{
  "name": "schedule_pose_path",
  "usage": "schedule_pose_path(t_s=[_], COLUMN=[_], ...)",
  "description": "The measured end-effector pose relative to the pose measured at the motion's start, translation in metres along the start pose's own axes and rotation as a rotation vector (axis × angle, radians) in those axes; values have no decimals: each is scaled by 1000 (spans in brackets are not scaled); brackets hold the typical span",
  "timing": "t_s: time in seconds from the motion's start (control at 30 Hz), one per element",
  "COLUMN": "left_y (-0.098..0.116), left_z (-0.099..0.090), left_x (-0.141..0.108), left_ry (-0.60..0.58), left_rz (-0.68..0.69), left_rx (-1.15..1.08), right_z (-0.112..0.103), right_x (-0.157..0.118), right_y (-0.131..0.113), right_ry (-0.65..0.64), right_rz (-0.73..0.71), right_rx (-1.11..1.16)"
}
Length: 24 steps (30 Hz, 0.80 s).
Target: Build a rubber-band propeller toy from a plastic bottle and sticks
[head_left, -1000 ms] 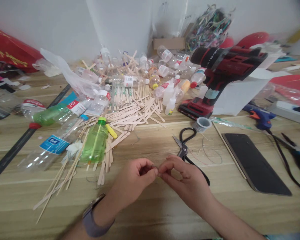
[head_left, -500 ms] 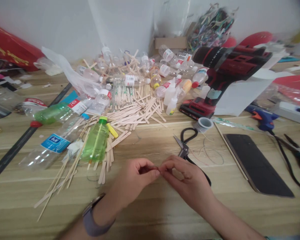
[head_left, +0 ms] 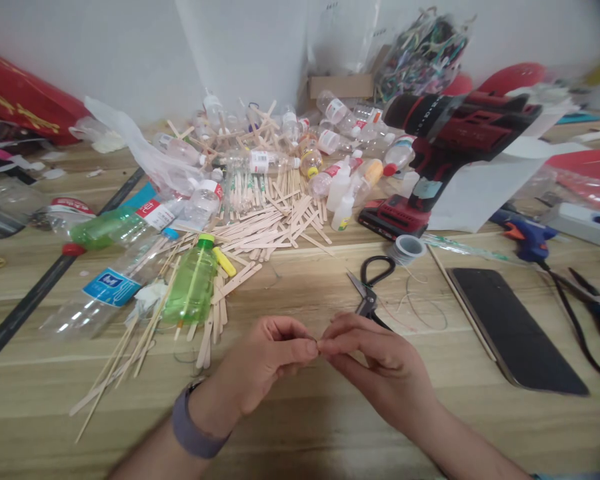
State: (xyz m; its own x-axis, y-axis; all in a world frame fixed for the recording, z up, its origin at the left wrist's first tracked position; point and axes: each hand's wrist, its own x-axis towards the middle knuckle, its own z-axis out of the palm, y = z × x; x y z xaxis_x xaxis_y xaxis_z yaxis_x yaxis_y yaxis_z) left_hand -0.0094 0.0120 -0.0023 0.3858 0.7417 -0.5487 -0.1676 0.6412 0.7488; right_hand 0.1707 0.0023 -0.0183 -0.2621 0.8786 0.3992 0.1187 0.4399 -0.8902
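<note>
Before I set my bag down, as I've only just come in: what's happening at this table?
The left hand and right hand meet at the fingertips, apparently pinching something too small to make out. Black-handled scissors lie just beyond the right hand, and a dark phone lies farther right.

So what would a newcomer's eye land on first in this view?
Probably the red and black cordless drill, standing on its battery right of centre and looming over everything near it. Next, the spread of wooden craft sticks fanned across the middle of the table, with clear plastic bottles heaped behind. Then the bright green bottle upright at its near left edge.
</note>
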Motion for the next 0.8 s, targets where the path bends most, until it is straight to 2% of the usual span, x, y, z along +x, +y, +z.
schedule_pose_path(t_s=[0.13, 0.2, 0.33, 0.5, 0.63, 0.8], left_y=[-1, -1, 0, -3, -11, -18], left_z=[0, -1, 0, 3, 4, 2], left_x=[1, 2, -2, -7, -6, -8], left_ry=[-8, -1, 64, 217, 296, 310], left_rz=[19, 66, 231, 512, 694, 835], left_rx=[22, 82, 369, 777, 917, 966], right_z=[1, 2, 6, 8, 10, 10], right_x=[0, -1, -4, -5, -5, -4], right_y=[-1, -2, 0, 3, 3, 1], right_ry=[-23, -21, 25, 67, 73, 98], right_rz=[-53, -30, 98, 193, 223, 288], right_rx=[-54, -106, -155, -69, -30, 85])
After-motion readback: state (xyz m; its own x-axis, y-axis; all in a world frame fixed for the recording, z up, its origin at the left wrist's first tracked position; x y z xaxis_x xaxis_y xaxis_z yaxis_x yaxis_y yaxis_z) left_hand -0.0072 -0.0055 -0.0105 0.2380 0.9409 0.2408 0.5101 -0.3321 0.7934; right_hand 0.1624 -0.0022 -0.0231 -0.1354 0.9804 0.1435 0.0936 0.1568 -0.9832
